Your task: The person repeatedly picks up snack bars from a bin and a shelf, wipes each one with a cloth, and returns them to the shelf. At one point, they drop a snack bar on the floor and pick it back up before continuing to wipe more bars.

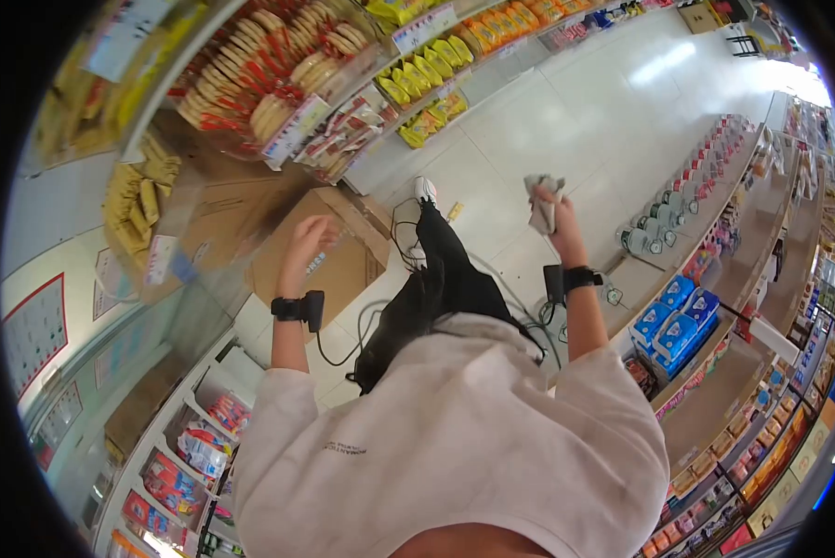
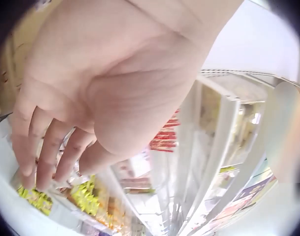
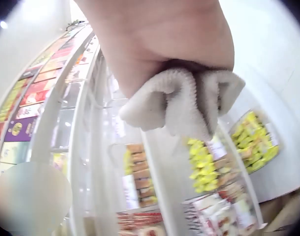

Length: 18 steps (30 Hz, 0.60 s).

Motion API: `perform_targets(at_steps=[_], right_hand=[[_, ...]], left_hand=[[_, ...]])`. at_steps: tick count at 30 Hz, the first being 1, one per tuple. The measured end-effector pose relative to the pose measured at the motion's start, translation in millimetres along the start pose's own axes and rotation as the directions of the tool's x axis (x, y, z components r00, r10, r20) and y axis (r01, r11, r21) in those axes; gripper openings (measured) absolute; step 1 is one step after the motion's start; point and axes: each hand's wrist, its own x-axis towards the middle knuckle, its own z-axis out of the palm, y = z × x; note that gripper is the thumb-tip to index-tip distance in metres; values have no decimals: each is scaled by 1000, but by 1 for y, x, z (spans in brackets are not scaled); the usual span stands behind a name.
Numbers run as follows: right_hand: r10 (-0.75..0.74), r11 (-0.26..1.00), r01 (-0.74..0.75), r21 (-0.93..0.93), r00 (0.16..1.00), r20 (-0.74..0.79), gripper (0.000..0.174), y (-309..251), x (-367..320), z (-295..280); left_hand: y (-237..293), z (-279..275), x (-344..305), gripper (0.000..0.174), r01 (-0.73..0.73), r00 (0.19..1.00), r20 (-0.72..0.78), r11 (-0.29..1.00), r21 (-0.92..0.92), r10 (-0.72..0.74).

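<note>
A crumpled grey-white cloth is gripped in my right hand, held out over the aisle floor. In the right wrist view the right hand has its fingers wrapped round the bunched cloth, whose folds stick out below the fist. My left hand hangs in the air above a brown cardboard box and holds nothing. The left wrist view shows the left hand's palm, its fingers loosely bent and apart.
Shelves with packaged snacks stand at the upper left, with more shelving along the right side. Blue packs sit on a right shelf's lower level. Cables hang by the legs. Tiled floor runs between the shelves.
</note>
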Motion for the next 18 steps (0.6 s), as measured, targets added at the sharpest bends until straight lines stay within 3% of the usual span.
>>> perform_targets(at_steps=[3, 6, 9, 12, 13, 14, 16, 18], right_hand=[[157, 985, -161, -63, 986, -64, 44, 85, 12, -26], [231, 945, -255, -204, 963, -135, 41, 164, 43, -36], [239, 890, -269, -369, 963, -125, 40, 252, 82, -47], [235, 830, -205, -519, 972, -9, 45, 369, 152, -76], [280, 806, -229, -546, 960, 10, 47, 390, 172, -81], [328, 783, -255, -568, 944, 28, 48, 413, 189, -84], [229, 733, -116, -671, 970, 82, 56, 475, 237, -96], [166, 708, -22, -706, 977, 136, 61, 531, 281, -110]], left_hand=[[-81, -9, 37, 38, 175, 983, 68, 984, -46, -171], [-127, 0, 42, 55, 340, 940, 2, 939, 49, -340], [-167, 28, 40, 54, 176, 979, -145, 947, 269, -141], [-241, 29, 60, 70, 89, 986, -164, 788, 609, 15], [-231, 42, 60, 78, 138, 984, -177, 736, 663, -25], [-227, 54, 61, 80, 87, 979, -190, 681, 727, 78], [-227, 78, 69, 82, -9, 940, -176, 539, 843, 291], [-232, 102, 67, 85, 44, 952, -171, 443, 895, 252]])
